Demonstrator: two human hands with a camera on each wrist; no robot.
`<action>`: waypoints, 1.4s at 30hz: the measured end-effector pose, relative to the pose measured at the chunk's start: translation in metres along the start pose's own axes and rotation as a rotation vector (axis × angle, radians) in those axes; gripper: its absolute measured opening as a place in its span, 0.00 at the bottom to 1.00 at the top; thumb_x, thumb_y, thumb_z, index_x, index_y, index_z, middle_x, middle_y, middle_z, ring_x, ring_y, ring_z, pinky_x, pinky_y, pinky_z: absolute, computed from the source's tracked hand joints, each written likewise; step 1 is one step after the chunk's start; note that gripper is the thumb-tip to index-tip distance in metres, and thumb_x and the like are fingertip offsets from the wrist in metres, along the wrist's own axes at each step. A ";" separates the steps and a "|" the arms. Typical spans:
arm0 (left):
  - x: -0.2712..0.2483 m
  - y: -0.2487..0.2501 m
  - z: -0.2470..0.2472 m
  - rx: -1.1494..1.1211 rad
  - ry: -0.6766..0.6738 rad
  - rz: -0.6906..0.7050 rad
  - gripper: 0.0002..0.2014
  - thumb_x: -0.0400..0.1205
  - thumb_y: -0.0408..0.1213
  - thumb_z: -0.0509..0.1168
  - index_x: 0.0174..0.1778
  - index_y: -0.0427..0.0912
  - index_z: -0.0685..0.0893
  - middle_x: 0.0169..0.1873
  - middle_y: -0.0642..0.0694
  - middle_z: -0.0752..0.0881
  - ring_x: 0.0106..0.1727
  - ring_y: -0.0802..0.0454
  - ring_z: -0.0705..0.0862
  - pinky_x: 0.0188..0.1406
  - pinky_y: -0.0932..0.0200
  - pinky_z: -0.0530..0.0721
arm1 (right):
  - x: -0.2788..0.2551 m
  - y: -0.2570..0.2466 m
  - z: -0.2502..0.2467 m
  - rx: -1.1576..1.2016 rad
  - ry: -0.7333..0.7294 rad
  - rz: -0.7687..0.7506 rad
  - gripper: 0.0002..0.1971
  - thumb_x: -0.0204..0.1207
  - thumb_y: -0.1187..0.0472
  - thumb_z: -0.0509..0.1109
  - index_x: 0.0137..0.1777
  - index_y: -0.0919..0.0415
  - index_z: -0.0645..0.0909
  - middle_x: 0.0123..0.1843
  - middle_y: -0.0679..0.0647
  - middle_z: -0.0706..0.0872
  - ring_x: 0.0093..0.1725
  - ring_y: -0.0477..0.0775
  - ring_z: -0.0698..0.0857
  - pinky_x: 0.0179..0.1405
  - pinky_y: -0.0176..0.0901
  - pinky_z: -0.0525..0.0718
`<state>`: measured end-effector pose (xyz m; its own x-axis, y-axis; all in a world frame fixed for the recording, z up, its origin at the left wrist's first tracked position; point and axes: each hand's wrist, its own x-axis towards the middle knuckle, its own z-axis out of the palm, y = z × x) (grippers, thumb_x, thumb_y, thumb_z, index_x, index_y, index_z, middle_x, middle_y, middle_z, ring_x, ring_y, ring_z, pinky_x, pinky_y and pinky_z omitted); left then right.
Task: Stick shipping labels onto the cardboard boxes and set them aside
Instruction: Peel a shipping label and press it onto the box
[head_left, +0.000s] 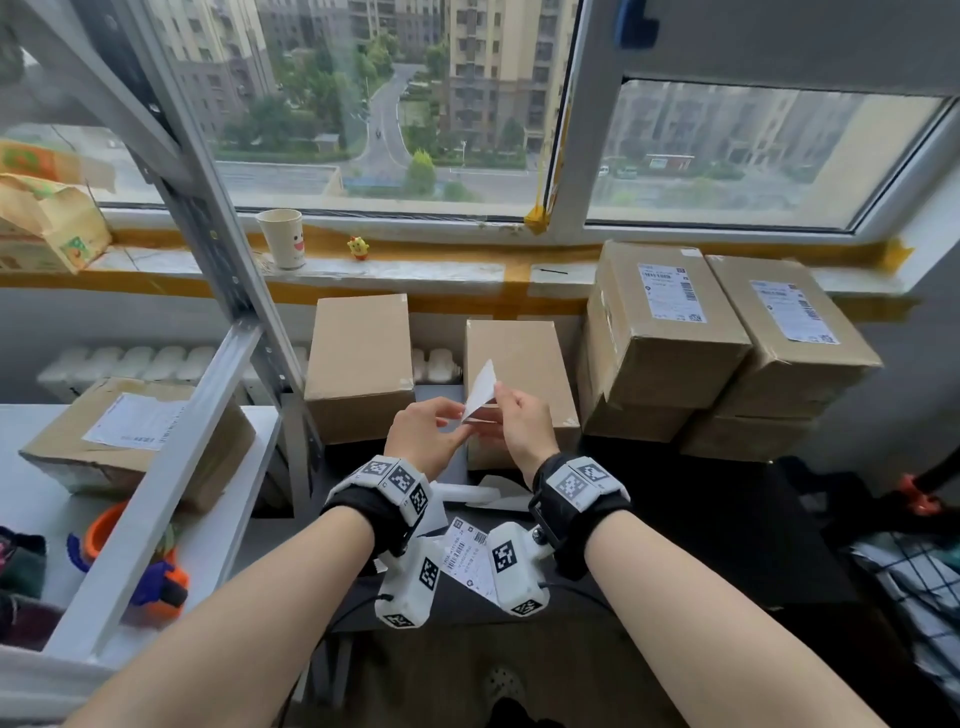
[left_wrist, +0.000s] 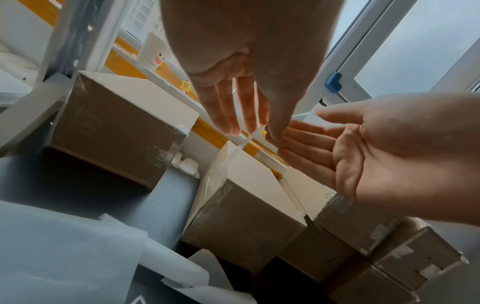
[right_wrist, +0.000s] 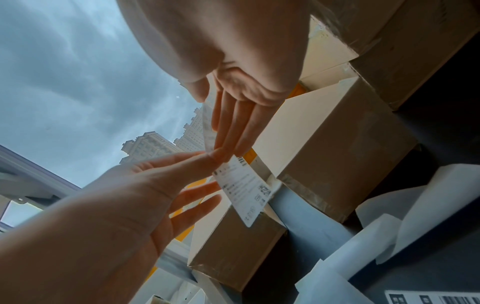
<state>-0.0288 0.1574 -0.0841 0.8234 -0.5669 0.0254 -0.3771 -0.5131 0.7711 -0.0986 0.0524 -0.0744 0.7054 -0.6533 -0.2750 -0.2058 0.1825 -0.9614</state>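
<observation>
Both hands hold a white shipping label (head_left: 482, 391) over the table, its two layers split into a V. My left hand (head_left: 457, 422) pinches the lower layer, and my right hand (head_left: 502, 396) pinches the upper one. The right wrist view shows the printed side of the label (right_wrist: 244, 189) hanging below my right hand (right_wrist: 211, 125). In the left wrist view my left hand (left_wrist: 259, 131) pinches the label edge-on. A bare cardboard box (head_left: 514, 364) stands right behind the hands, with another bare box (head_left: 358, 358) to its left.
Stacked labelled boxes (head_left: 670, 322) fill the right side under the window. More label sheets (head_left: 470, 558) and loose backing papers (head_left: 488, 496) lie on the dark table (head_left: 701, 545) near my wrists. A metal shelf (head_left: 171, 467) with a labelled box stands left. A paper cup (head_left: 283, 236) sits on the sill.
</observation>
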 end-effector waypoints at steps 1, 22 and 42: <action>0.002 0.002 0.002 -0.008 0.003 0.000 0.09 0.76 0.43 0.71 0.49 0.45 0.88 0.45 0.51 0.89 0.46 0.55 0.86 0.52 0.58 0.84 | 0.001 -0.001 -0.002 0.001 -0.011 0.000 0.20 0.85 0.55 0.56 0.52 0.73 0.81 0.52 0.73 0.86 0.44 0.62 0.86 0.50 0.56 0.86; 0.076 0.013 0.017 -0.559 -0.111 -0.291 0.00 0.78 0.29 0.69 0.41 0.37 0.84 0.51 0.36 0.87 0.55 0.40 0.86 0.56 0.43 0.86 | 0.078 0.011 -0.056 -0.214 -0.002 -0.057 0.08 0.75 0.63 0.73 0.52 0.64 0.82 0.49 0.57 0.87 0.49 0.53 0.85 0.44 0.35 0.81; 0.137 0.014 0.079 -0.295 0.009 -0.460 0.20 0.70 0.27 0.76 0.56 0.40 0.79 0.33 0.49 0.86 0.45 0.48 0.88 0.54 0.47 0.87 | 0.144 0.014 -0.079 -0.508 0.176 -0.044 0.06 0.72 0.59 0.76 0.42 0.58 0.82 0.41 0.51 0.86 0.42 0.49 0.85 0.38 0.35 0.82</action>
<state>0.0450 0.0214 -0.1199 0.8796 -0.3201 -0.3520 0.1570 -0.5030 0.8499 -0.0536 -0.0970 -0.1273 0.6054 -0.7736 -0.1875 -0.5114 -0.1975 -0.8363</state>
